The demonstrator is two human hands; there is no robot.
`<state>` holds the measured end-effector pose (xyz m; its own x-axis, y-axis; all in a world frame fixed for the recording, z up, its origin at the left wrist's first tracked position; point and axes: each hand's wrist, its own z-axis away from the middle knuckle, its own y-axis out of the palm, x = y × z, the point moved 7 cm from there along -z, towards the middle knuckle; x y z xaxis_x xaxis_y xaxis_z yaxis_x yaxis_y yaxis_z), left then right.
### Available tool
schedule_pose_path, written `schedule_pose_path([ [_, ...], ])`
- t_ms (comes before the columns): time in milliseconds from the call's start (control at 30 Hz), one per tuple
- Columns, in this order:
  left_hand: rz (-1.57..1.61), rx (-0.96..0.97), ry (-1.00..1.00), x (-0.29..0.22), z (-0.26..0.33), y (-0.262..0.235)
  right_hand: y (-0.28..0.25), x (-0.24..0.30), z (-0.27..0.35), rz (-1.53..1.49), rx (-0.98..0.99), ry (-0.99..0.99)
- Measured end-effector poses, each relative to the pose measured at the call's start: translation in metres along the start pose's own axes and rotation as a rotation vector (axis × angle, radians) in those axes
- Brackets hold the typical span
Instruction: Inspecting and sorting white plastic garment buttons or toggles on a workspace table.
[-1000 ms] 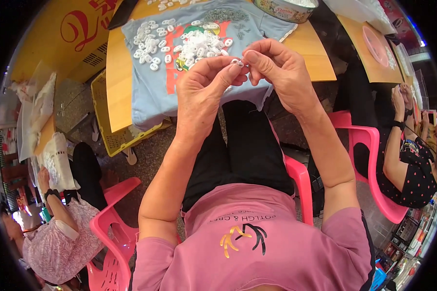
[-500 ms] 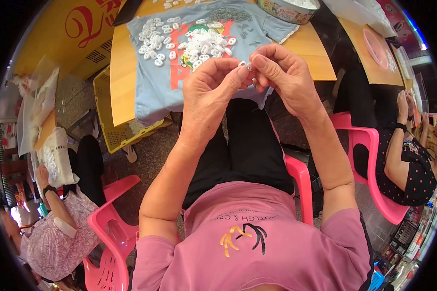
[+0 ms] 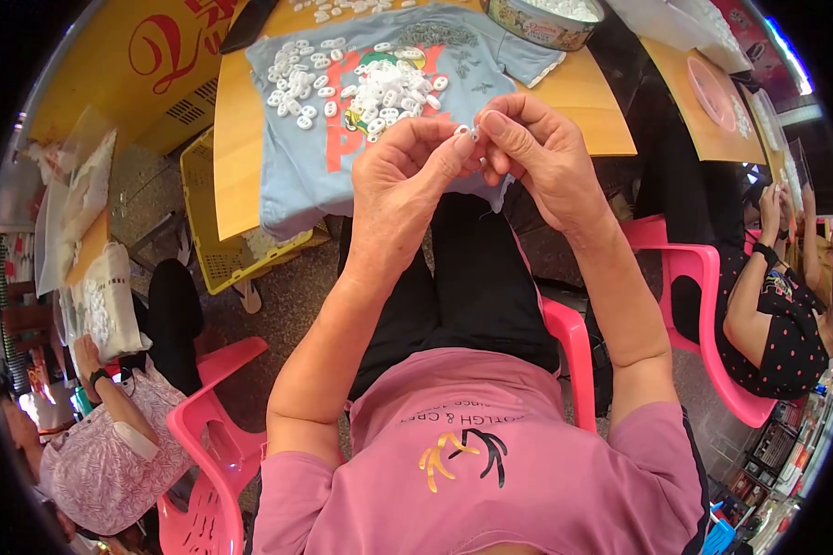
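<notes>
A small white oval plastic piece with holes [image 3: 464, 132] is pinched between the thumb and fingers of my left hand [image 3: 407, 171]. Right beside it, my right hand [image 3: 539, 153] is closed in a pinch, its fingertips touching the piece; whatever tiny part they hold is hidden. Beyond my hands a heap of white two-holed pieces [image 3: 391, 89] lies on a blue-grey T-shirt [image 3: 296, 180] spread over the table. More such pieces [image 3: 296, 81] are scattered to its left. Small dark grey parts [image 3: 435, 34] sit in a pile at the far side of the shirt.
A round tin of white pieces [image 3: 548, 26] stands at the far right of the wooden table [image 3: 588, 116]. Below the table's left side is a yellow crate [image 3: 215, 245]. Co-workers sit on pink chairs at left [image 3: 215, 444] and right [image 3: 713, 324].
My hands stay together at nearly the same place, with only slight shifts of the fingers. The view has moved a little. The co-worker at right has moved their hands slightly.
</notes>
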<state>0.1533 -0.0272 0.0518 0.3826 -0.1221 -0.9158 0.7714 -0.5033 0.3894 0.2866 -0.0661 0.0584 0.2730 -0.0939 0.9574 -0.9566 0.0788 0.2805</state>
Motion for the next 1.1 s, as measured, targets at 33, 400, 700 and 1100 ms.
schedule_pose_path([
  [33, -0.013, 0.001, 0.004, 0.000, 0.000, 0.000, 0.000, 0.000, 0.001, 0.018, -0.005, -0.003],
  [400, -0.022, 0.001, -0.003, 0.003, 0.002, 0.002, -0.002, -0.002, 0.004, 0.090, -0.025, -0.033],
  [700, -0.033, -0.017, -0.029, 0.008, 0.001, 0.003, -0.005, -0.011, 0.005, -0.003, -0.057, 0.000],
  [1100, -0.086, -0.030, -0.041, 0.017, -0.006, -0.002, -0.014, -0.021, -0.003, 0.143, -0.024, -0.028],
])
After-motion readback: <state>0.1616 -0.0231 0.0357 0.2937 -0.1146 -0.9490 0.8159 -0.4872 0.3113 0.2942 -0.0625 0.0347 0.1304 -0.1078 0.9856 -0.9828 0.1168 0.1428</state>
